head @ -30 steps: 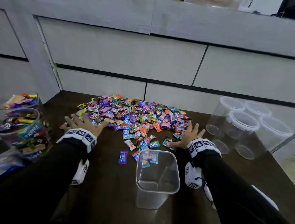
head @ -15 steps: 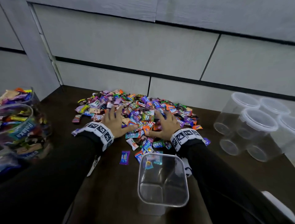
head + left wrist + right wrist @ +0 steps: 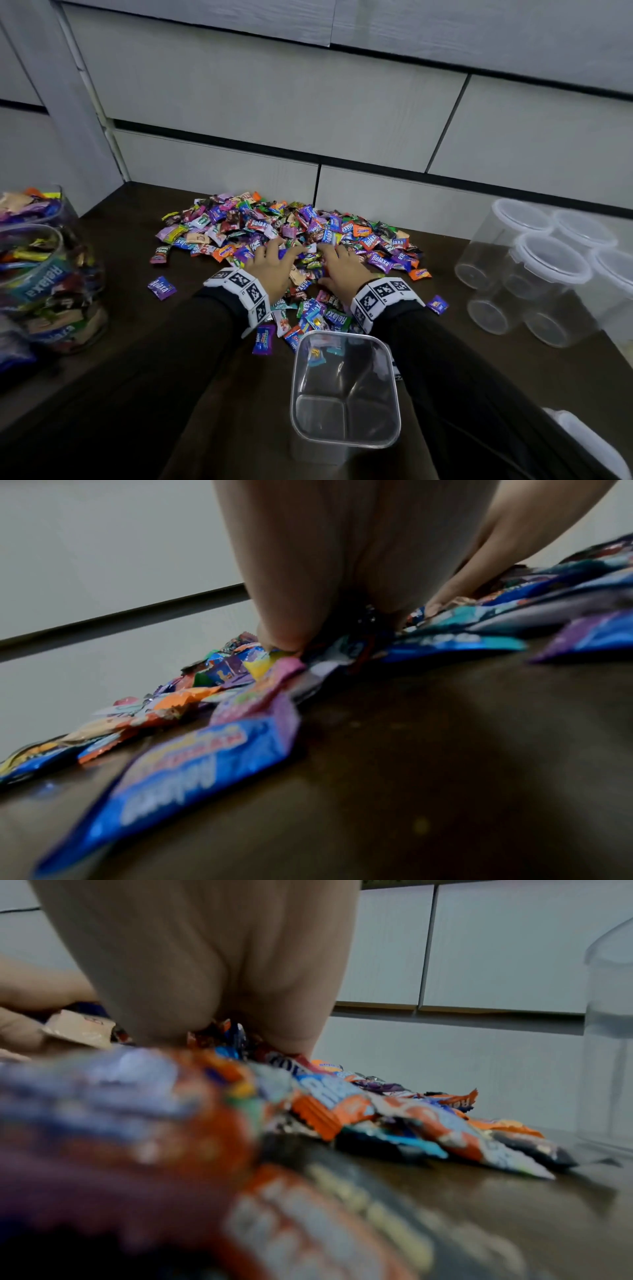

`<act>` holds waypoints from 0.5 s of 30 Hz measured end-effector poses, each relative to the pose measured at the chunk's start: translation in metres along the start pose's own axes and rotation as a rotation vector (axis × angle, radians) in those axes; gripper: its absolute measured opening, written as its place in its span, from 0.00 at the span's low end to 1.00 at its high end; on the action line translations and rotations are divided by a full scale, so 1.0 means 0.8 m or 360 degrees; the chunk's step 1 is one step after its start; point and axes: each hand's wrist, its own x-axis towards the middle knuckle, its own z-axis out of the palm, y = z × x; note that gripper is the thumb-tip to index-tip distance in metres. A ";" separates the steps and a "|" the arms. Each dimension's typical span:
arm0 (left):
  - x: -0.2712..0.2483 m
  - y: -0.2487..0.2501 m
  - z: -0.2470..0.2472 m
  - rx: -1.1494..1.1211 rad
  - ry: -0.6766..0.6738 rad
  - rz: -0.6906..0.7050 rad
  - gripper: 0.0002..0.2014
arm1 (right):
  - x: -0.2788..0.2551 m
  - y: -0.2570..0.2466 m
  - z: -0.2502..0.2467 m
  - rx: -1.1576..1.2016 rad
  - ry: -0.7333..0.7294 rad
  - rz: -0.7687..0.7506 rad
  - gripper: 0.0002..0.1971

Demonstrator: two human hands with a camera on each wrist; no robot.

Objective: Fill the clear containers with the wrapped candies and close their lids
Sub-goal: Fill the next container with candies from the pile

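A heap of wrapped candies lies on the dark table against the wall. Both hands are sunk into its near middle, side by side. My left hand and right hand curl their fingers over a bunch of candies gathered between them. The left wrist view shows the left hand pressing down into wrappers. In the right wrist view the right hand digs into orange and blue wrappers. A square clear container stands open and upright just in front of the hands, with nothing inside it.
Several round clear containers with lids stand at the right; one shows in the right wrist view. Candy-filled jars stand at the left. A white lid lies at the lower right. Stray candies lie beside the arms.
Both hands moved from the outer edges of the pile inward and now meet at its near middle, bunching candies between them.
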 end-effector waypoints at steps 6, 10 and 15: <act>-0.001 -0.009 -0.025 -0.0116 -0.0052 0.0043 0.24 | -0.015 0.013 -0.014 0.0214 0.0061 -0.0078 0.21; -0.007 -0.017 -0.033 -0.0013 -0.0088 0.0053 0.20 | -0.036 0.026 -0.022 0.0324 0.0124 -0.0029 0.17; -0.017 -0.020 -0.040 -0.0275 -0.0112 -0.0011 0.29 | -0.062 0.035 -0.035 0.0300 0.0135 0.0003 0.22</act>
